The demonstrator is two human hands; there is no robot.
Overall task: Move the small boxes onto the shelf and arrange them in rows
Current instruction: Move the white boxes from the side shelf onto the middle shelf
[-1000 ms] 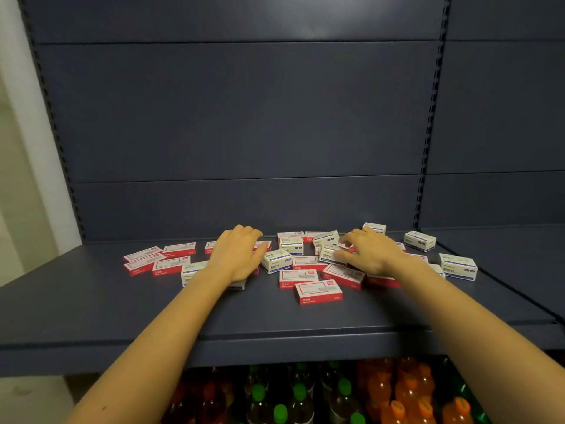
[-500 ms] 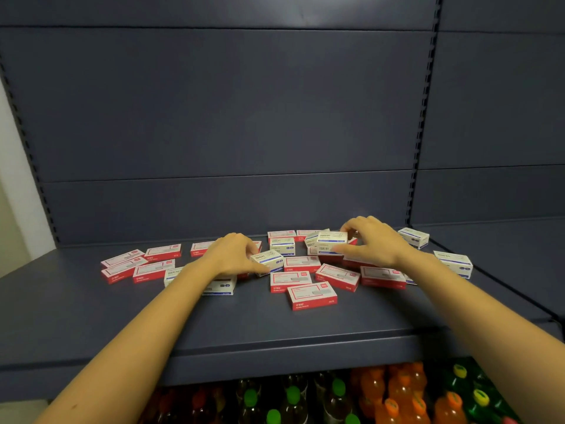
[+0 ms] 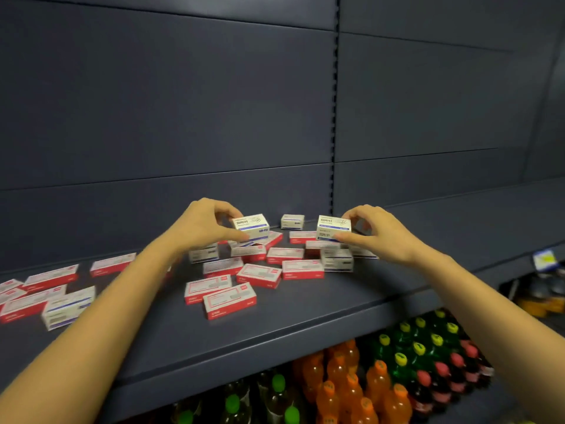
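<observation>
Grey-blue shelf [image 3: 305, 328]: a flat board in a store rack, with plain back panels [image 3: 183, 102] of the same colour and a slotted upright [image 3: 335, 117] behind it; a second bay adjoins on the right.
Small boxes [image 3: 229, 299]: scattered flat on the shelf, mostly red-and-white, some overlapping near the middle; not in rows.
Left hand [image 3: 201, 224]: thumb and fingertips pinch a tilted box [image 3: 251, 226], white and blue, lifted just above the pile.
Right hand [image 3: 385, 237]: thumb and fingertips pinch a level box [image 3: 334, 228], also white and blue, held over the pile near the tilted one, not touching it.
Lone box [image 3: 292, 221]: stands near the back panels, between the two held ones.
Below the shelf: bottles [image 3: 336, 390] packed close, orange ones in the middle, green ones with yellow caps to their right.
Hard to make out: print on every box is blurred; boxes at the far left are cut off by the frame; a blue tag [image 3: 544, 260] at the right edge is unreadable.
</observation>
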